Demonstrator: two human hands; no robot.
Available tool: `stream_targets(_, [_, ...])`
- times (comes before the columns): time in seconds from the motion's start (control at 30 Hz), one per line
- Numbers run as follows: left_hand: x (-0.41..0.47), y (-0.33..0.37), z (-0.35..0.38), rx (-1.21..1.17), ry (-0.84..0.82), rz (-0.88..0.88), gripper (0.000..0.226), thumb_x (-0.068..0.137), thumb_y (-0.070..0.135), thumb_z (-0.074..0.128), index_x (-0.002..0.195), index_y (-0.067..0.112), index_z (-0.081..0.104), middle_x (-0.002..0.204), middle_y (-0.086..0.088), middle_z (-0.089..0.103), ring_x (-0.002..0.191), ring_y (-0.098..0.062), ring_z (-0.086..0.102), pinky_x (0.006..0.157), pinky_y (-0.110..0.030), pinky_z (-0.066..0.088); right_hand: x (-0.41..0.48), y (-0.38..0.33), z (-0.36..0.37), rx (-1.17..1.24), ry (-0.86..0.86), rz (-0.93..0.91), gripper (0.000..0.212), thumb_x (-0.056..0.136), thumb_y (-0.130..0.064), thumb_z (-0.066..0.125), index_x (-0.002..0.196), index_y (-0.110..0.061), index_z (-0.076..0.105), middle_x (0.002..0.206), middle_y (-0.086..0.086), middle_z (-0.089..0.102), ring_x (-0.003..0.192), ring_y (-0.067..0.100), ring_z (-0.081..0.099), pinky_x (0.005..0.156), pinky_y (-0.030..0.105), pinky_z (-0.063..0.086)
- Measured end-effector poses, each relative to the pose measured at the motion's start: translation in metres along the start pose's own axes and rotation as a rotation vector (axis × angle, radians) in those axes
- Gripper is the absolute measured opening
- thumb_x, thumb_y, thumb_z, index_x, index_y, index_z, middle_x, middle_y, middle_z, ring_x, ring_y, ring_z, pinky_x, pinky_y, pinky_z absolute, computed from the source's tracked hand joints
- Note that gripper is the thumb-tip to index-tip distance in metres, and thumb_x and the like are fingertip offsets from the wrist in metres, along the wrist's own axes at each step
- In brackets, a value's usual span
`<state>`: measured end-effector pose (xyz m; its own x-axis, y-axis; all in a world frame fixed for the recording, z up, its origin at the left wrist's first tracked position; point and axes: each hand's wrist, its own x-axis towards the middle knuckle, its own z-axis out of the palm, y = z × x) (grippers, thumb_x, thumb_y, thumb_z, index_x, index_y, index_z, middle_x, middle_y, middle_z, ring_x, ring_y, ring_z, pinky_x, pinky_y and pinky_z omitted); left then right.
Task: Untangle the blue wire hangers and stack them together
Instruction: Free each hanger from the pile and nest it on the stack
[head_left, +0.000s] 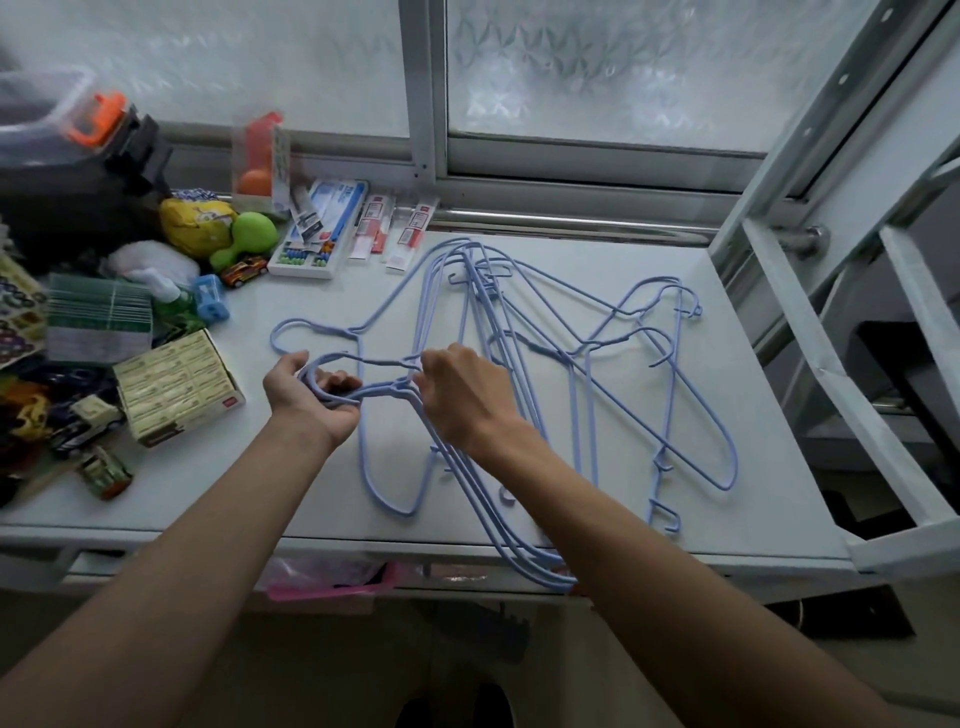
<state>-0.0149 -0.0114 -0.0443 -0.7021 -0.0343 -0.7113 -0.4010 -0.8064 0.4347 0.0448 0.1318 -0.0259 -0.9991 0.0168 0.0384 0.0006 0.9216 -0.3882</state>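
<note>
Several blue wire hangers (524, 332) lie tangled across the white table (291, 467). My left hand (311, 395) is closed around the hooks of a small bunch of hangers at the left of the pile. My right hand (462, 400) pinches the necks of that same bunch just right of the hooks. The bunch's lower corner hangs over the table's front edge under my right forearm. Two more hangers (675, 395) lie apart at the right, their hooks crossing the others near the middle.
Clutter fills the table's left side: a yellowish carton (176, 387), toy cars (243, 271), a green toy (248, 239), a pencil-case set (317, 234) and red packets (395, 234). A window sill runs behind. A white metal frame (810, 364) stands at the right.
</note>
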Motion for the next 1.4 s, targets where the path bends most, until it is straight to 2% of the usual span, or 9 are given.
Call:
stream_targets(0.3, [0.002,-0.001,-0.004,-0.016,-0.009,-0.02,0.041,0.094,0.022,0.045,0.057,0.015,0.03,0.042,-0.001,0.034,0.046,-0.017,0.035,0.059,-0.024,0.041,-0.005,-0.001,0.002,0.199,-0.086,0.064,0.033,0.087,-0.01,0.053,0.119,-0.012,0.061,0.102,0.018,0.066,0.092,0.041,0.061,0.075,0.044,0.054])
stream_targets(0.5, [0.005,0.001,-0.005,-0.043,-0.06,-0.048,0.043,0.097,0.022,0.041,0.056,0.016,0.03,0.035,0.003,0.03,0.029,-0.014,0.034,0.052,-0.022,0.036,0.002,-0.009,-0.018,0.104,0.168,0.054,0.031,0.084,0.0,0.047,0.112,-0.004,0.059,0.109,0.018,0.063,0.096,0.043,0.061,0.068,0.039,0.042])
stream_targets(0.67, [0.006,0.002,-0.008,-0.04,-0.038,-0.056,0.044,0.097,0.023,0.043,0.055,0.016,0.029,0.035,0.003,0.029,0.039,-0.014,0.032,0.056,-0.022,0.038,0.02,-0.008,-0.067,-0.028,0.406,0.158,0.039,0.084,0.003,0.048,0.119,-0.009,0.058,0.115,0.011,0.063,0.102,0.036,0.063,0.07,0.035,0.04])
stream_targets(0.87, [0.005,0.002,-0.007,-0.039,-0.028,-0.055,0.044,0.097,0.022,0.042,0.055,0.016,0.029,0.035,0.003,0.029,0.043,-0.014,0.031,0.057,-0.023,0.038,0.047,0.03,-0.119,0.027,0.742,0.333,0.042,0.086,0.002,0.044,0.114,-0.018,0.068,0.114,0.006,0.069,0.107,0.028,0.063,0.09,0.033,0.043])
stream_targets(0.97, [0.004,0.002,-0.006,-0.037,-0.027,-0.056,0.045,0.097,0.023,0.042,0.055,0.016,0.029,0.034,0.003,0.029,0.042,-0.014,0.031,0.057,-0.023,0.037,0.053,0.053,-0.133,0.046,0.874,0.31,0.04,0.086,0.001,0.044,0.108,-0.019,0.071,0.109,0.005,0.072,0.104,0.026,0.064,0.091,0.031,0.036])
stream_targets(1.07, [0.005,0.002,-0.007,-0.03,-0.021,-0.058,0.045,0.097,0.024,0.042,0.055,0.016,0.028,0.033,0.003,0.029,0.04,-0.015,0.031,0.057,-0.023,0.038,0.061,0.075,-0.137,0.129,0.935,0.191,0.034,0.086,-0.001,0.047,0.096,-0.016,0.076,0.098,0.005,0.076,0.094,0.023,0.069,0.087,0.035,0.05])
stream_targets(1.17, [0.007,0.001,-0.008,-0.035,-0.023,-0.061,0.045,0.097,0.024,0.042,0.055,0.016,0.028,0.033,0.002,0.029,0.04,-0.015,0.031,0.056,-0.023,0.037,0.064,0.09,-0.137,0.256,0.847,0.187,0.031,0.089,0.0,0.048,0.091,-0.012,0.076,0.089,0.006,0.075,0.083,0.015,0.068,0.076,0.026,0.052])
stream_targets(1.27, [0.007,0.001,-0.009,-0.046,-0.038,-0.065,0.044,0.097,0.022,0.041,0.056,0.016,0.028,0.033,0.003,0.029,0.029,-0.015,0.034,0.054,-0.023,0.036,0.061,0.093,-0.137,0.491,0.515,0.096,0.04,0.083,0.012,0.038,0.083,-0.007,0.072,0.064,0.008,0.055,0.052,0.002,0.044,0.053,0.016,0.034])
stream_targets(1.4, [0.013,0.002,-0.013,-0.035,-0.038,-0.085,0.044,0.096,0.023,0.045,0.056,0.018,0.028,0.035,0.003,0.031,0.033,-0.014,0.036,0.055,-0.023,0.038,0.058,0.082,-0.123,0.468,0.091,-0.039,0.049,0.081,0.017,0.034,0.074,-0.018,0.067,0.06,0.003,0.047,0.062,0.015,0.039,0.06,0.028,0.033])
